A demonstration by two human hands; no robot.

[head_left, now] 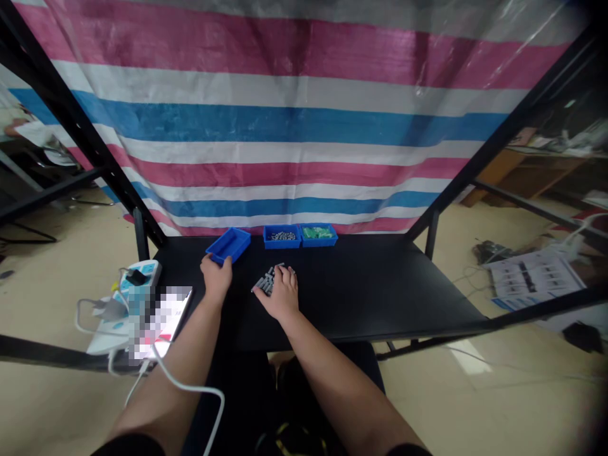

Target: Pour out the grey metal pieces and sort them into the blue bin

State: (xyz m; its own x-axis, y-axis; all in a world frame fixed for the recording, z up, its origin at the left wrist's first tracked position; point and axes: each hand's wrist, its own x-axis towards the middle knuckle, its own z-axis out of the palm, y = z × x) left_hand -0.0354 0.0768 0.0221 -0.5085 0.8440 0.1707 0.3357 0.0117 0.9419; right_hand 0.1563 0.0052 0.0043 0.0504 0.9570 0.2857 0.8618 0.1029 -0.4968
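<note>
My left hand (217,277) grips the near end of a blue tray (236,244) that stands askew at the back left of the black table (361,285). No parts show inside this tray. Spread over a pile of small grey cylindrical pieces (266,282) is my right hand (283,292), its fingers apart and touching the pile. Whether any piece is under the palm is hidden. Behind the pile, a blue bin of small metal parts (282,237) stands side by side with a blue bin of green pieces (318,234).
A white power strip (111,323) with plugs and a lit phone (166,316) lie at the table's left edge. A white cable (190,385) loops near my left forearm. Black frame posts flank the table, and a striped sheet (294,126) hangs behind.
</note>
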